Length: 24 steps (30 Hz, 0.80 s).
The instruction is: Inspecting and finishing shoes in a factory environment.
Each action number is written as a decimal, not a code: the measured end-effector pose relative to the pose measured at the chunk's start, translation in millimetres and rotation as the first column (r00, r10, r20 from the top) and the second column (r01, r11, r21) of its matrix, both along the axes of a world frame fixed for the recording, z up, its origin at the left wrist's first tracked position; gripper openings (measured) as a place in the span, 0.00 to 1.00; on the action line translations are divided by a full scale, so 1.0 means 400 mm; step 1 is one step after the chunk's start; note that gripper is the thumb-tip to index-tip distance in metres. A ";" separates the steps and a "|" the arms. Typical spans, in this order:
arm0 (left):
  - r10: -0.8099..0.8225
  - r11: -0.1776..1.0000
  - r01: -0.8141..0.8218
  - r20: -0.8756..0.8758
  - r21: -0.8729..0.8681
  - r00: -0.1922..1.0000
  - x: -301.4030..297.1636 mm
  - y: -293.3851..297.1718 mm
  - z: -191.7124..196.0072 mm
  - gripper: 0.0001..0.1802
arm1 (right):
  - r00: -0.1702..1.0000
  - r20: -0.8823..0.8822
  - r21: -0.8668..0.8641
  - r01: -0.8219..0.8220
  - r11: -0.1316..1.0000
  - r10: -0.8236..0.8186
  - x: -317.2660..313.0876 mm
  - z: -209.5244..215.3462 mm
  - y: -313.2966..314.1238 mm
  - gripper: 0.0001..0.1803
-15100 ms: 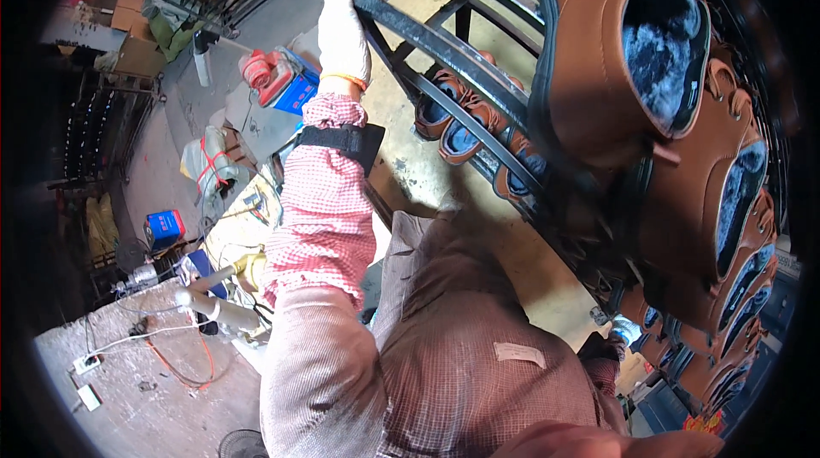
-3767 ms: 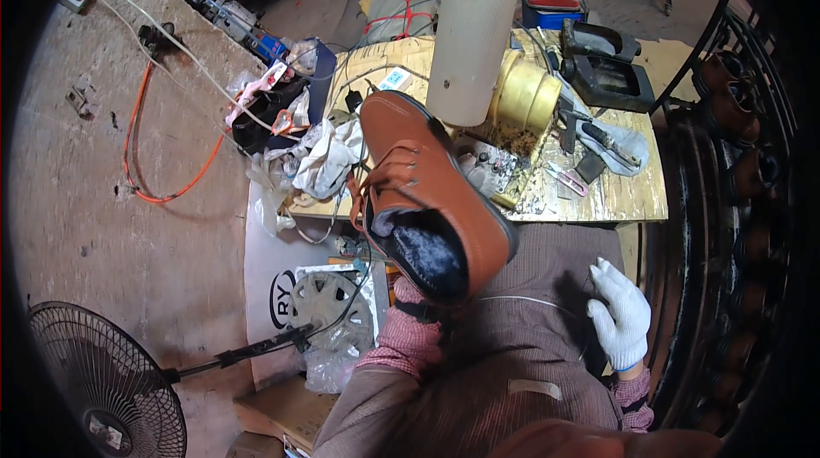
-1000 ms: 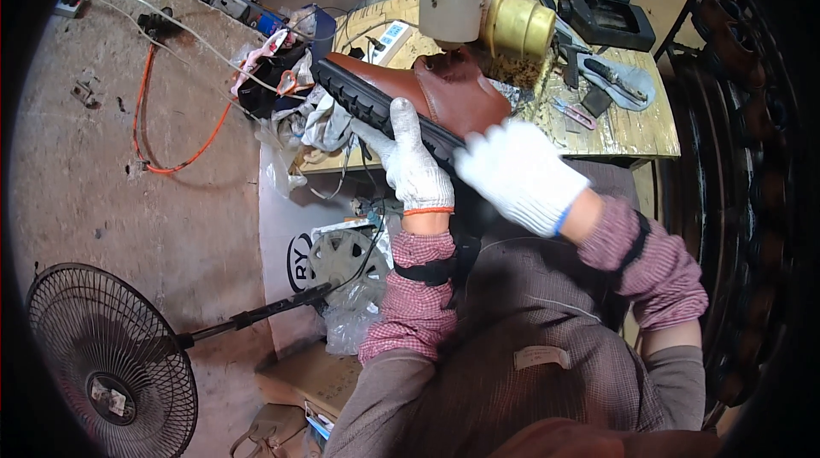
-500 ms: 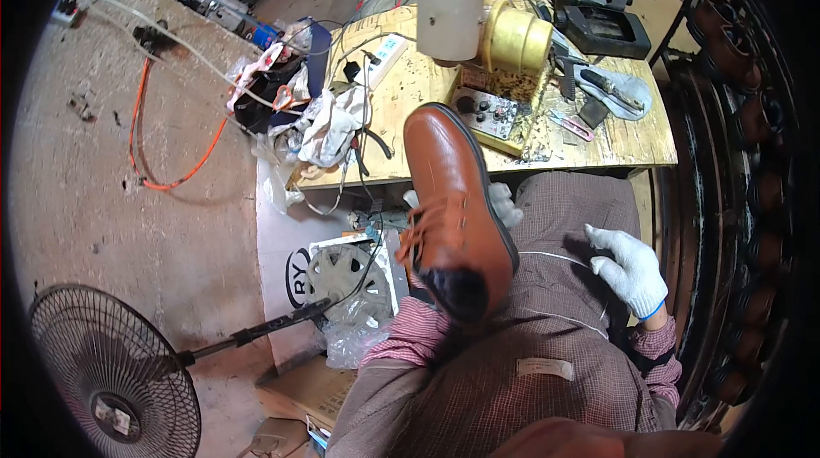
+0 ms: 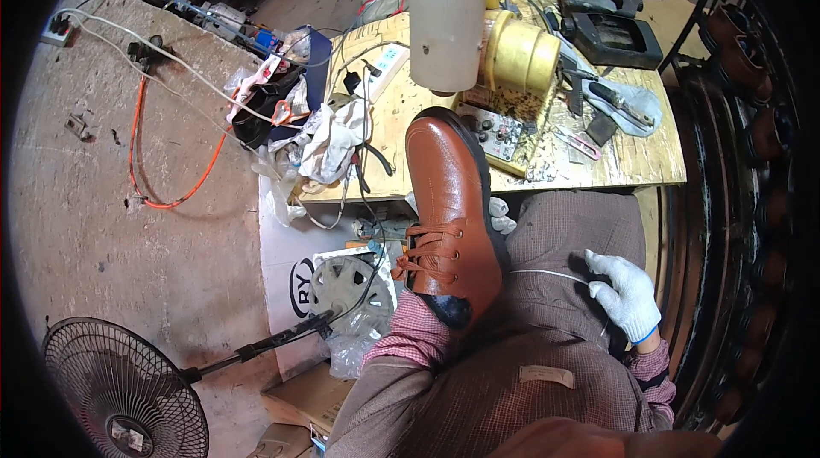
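Note:
A reddish-brown leather lace-up shoe (image 5: 446,180) with a black sole stands up in front of me, toe toward the bench and dark opening toward me. My left hand (image 5: 502,217), in a white glove, grips it from behind; only a few fingertips show past the sole. The laces (image 5: 434,251) are tied across the upper. Over my lap, to the right of the shoe, is my gloved right hand (image 5: 630,291), thumb and forefinger apart. A thin white line (image 5: 551,273) crosses the brown checked cloth toward it; whether thread or trim, I cannot tell.
Beyond the shoe, a wooden bench (image 5: 636,163) carries a yellow machine part (image 5: 525,52), a pale cylinder (image 5: 446,22), a control box (image 5: 495,132) and hand tools. A fan (image 5: 128,390) stands lower left. Along the right, a rack (image 5: 726,202) holds several shoes.
The shoe has turned slightly, so its lacing faces me more fully. My right hand stays over my lap in nearly the same pose. The whole view has shifted a little.

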State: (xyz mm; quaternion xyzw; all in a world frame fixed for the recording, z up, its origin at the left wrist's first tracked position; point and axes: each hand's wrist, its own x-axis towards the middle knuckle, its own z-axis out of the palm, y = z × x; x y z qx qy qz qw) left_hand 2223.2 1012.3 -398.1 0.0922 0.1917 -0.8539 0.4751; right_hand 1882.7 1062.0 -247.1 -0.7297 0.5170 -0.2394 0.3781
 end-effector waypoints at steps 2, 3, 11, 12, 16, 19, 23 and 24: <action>0.000 1.000 0.000 0.015 0.002 1.000 0.018 0.038 -0.012 0.28 | 1.000 -0.004 -0.014 0.010 1.000 -0.010 -0.002 -0.009 -0.017 0.26; 0.013 1.000 -0.013 0.034 -0.001 0.999 0.019 0.062 -0.008 0.28 | 1.000 0.004 -0.035 0.007 0.999 -0.007 0.004 -0.014 -0.025 0.27; -0.028 1.000 0.026 0.098 0.017 0.995 0.031 0.139 0.015 0.28 | 0.920 0.123 -0.145 0.389 0.910 -0.373 0.023 -0.103 -0.337 0.42; -0.043 0.999 0.041 0.094 0.020 0.995 0.032 0.128 0.019 0.28 | 0.896 0.152 -0.112 0.435 0.894 -0.417 0.026 -0.103 -0.393 0.43; -0.100 0.995 0.099 0.081 0.015 0.992 -0.021 -0.004 0.011 0.28 | 0.677 0.584 0.324 0.312 0.893 -0.448 0.070 -0.159 -0.537 0.39; -0.116 0.993 0.114 0.089 0.027 0.989 -0.046 0.042 0.002 0.28 | 0.683 0.541 0.467 0.241 0.851 -0.490 0.099 -0.155 -0.565 0.31; -0.115 0.993 0.111 0.123 0.044 0.986 -0.100 0.000 -0.009 0.28 | 0.740 0.461 0.470 0.264 0.842 -0.489 0.103 -0.180 -0.622 0.22; -0.115 0.993 0.110 0.132 0.048 0.984 -0.079 0.018 0.001 0.28 | 0.749 0.436 0.489 0.268 0.830 -0.498 0.110 -0.172 -0.629 0.19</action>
